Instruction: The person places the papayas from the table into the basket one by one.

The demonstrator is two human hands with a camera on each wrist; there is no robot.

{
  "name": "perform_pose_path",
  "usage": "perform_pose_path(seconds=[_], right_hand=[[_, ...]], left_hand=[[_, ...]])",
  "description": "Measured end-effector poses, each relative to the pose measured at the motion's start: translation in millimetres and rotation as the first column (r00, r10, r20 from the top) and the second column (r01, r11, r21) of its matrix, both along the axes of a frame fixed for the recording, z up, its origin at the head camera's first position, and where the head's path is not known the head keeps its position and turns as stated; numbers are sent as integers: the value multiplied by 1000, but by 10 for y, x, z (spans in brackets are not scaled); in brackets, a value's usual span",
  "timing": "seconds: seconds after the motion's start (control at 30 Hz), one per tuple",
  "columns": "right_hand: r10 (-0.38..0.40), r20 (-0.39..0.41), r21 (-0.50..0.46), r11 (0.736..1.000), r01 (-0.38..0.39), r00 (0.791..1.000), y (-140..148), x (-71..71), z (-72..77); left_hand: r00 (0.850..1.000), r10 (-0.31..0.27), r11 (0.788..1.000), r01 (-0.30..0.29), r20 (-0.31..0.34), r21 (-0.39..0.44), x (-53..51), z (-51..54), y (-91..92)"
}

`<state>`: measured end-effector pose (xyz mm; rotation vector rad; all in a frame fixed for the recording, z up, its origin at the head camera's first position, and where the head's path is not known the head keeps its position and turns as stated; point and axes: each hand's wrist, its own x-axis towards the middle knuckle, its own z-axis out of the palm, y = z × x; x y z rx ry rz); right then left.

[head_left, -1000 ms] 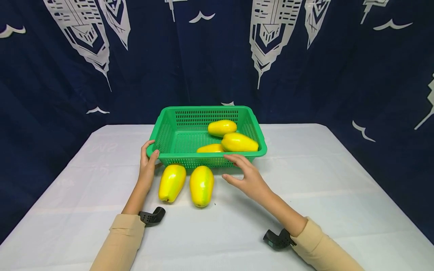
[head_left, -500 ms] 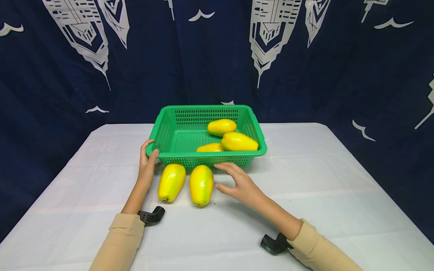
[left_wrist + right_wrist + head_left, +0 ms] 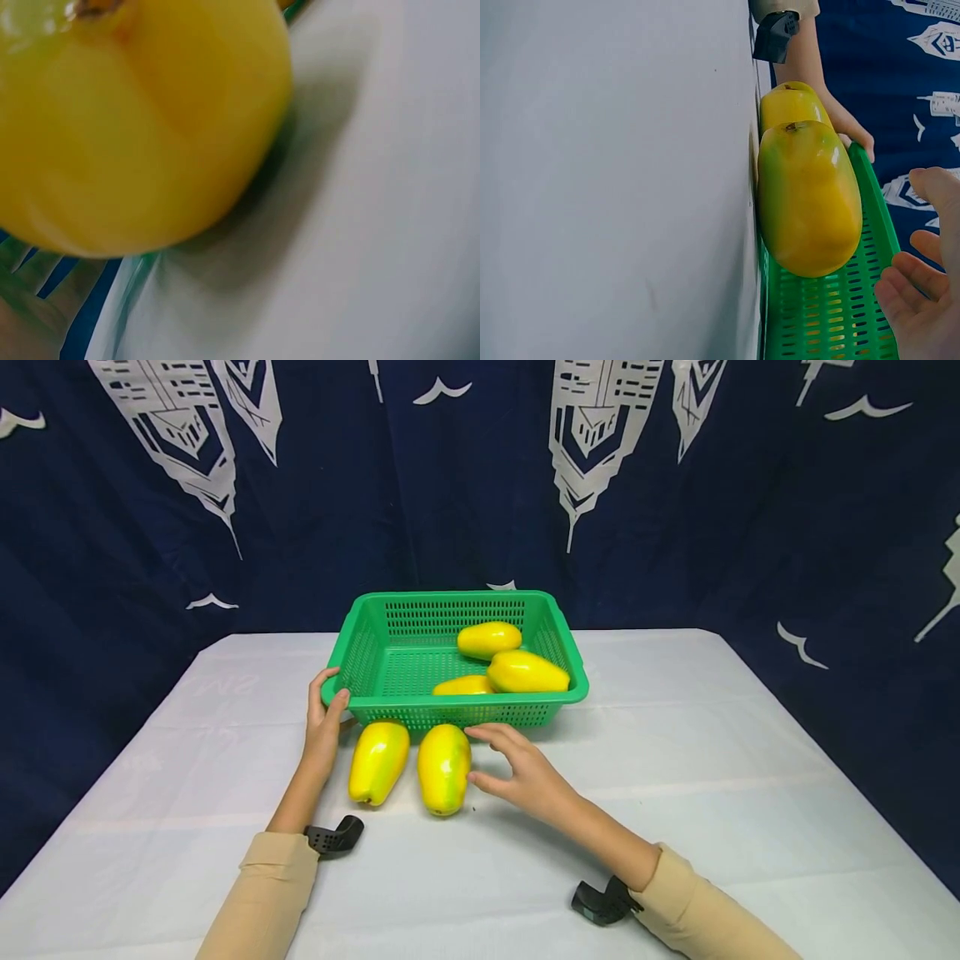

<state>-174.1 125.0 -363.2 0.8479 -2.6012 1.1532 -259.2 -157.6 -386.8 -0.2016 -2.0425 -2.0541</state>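
My left hand (image 3: 322, 731) holds the front left corner of a green plastic basket (image 3: 450, 702), thumb on the near side and fingers over the rim. In front of the basket two yellow-green papayas lie on the table: a left papaya (image 3: 378, 763) close to the left hand and a right papaya (image 3: 444, 770). Beside the right papaya is my right hand (image 3: 521, 768), its thumb and fingers spread. The right wrist view shows a gap between that hand (image 3: 922, 292) and the nearer papaya (image 3: 810, 199). A papaya (image 3: 142, 135) fills much of the left wrist view.
Inside the basket, toward its right, lie three more papayas, one a front papaya (image 3: 528, 672) and one a back papaya (image 3: 489, 640). A white cloth covers the table (image 3: 675, 752). Behind it hangs a dark blue patterned curtain (image 3: 420, 493).
My right hand has come down and left from the basket's front rim to the right papaya's side. The left hand keeps its hold on the basket, and the papayas have not moved.
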Motion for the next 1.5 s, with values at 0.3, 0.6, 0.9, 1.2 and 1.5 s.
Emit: perform_pose_path(seconds=[0.3, 0.6, 0.9, 1.2, 1.5], right_hand=[[14, -14, -2, 1000, -14, 1000, -99, -25, 24], [-10, 18, 35, 999, 9, 1000, -257, -60, 55], [-29, 20, 77, 997, 27, 999, -335, -64, 5], [-39, 13, 97, 995, 37, 999, -334, -85, -77], [-27, 61, 87, 996, 21, 998, -331, -108, -155]], left_hand=[[1000, 8, 1000, -8, 2, -13, -1, -10, 5], [1000, 14, 1000, -14, 4, -17, -5, -12, -7], [1000, 14, 1000, -14, 6, -17, 10, 2, 0], [1000, 14, 1000, -14, -2, -16, -9, -13, -7], [1000, 13, 1000, -13, -1, -15, -14, -17, -2]])
